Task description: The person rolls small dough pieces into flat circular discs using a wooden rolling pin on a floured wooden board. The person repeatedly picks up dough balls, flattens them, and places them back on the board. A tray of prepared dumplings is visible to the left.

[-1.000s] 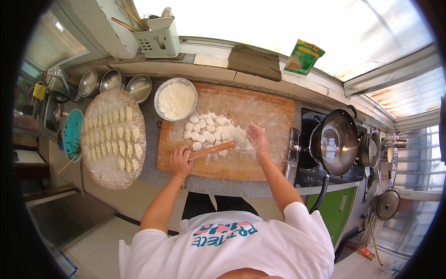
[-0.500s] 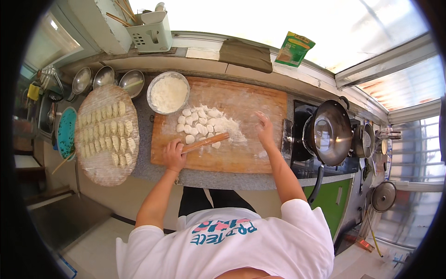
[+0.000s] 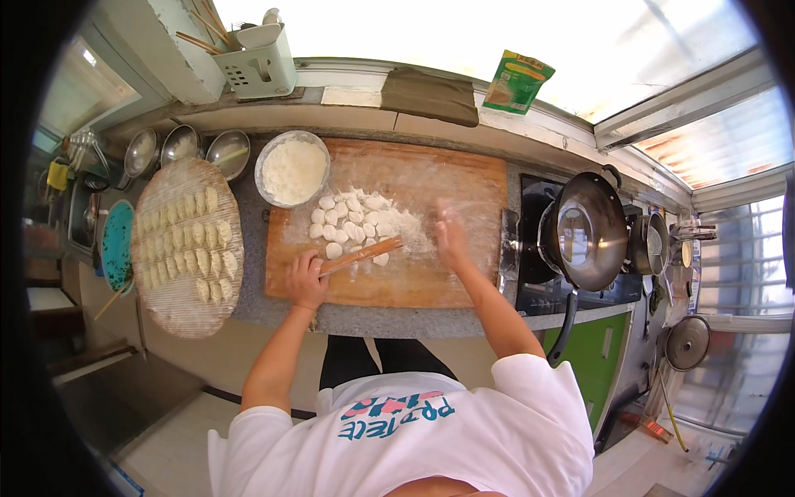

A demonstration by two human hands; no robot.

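Left hand [image 3: 306, 282] has its fingers closed round the near end of the wooden rolling pin [image 3: 364, 253], which slants over the board [image 3: 414, 290] with its far end by the loose flour [image 3: 414, 230]. Right hand [image 3: 452, 240] is motion-blurred: fingers look extended, but we can't tell how far open it is or whether it holds anything.

Change: half a second ago we had it farther out over the right part of the board; now it's nearer the flour edge. Left grip unchanged. We read that as the pin being one-handed for now, no rolling under way.

Small white dough pieces [image 3: 334, 250] sit bunched left of the flour, one just below the pin. Flour bowl [image 3: 290, 204] at the board's upper left; pale dumplings [image 3: 199, 234] in rows on the round tray [image 3: 178, 320], well left of both hands.
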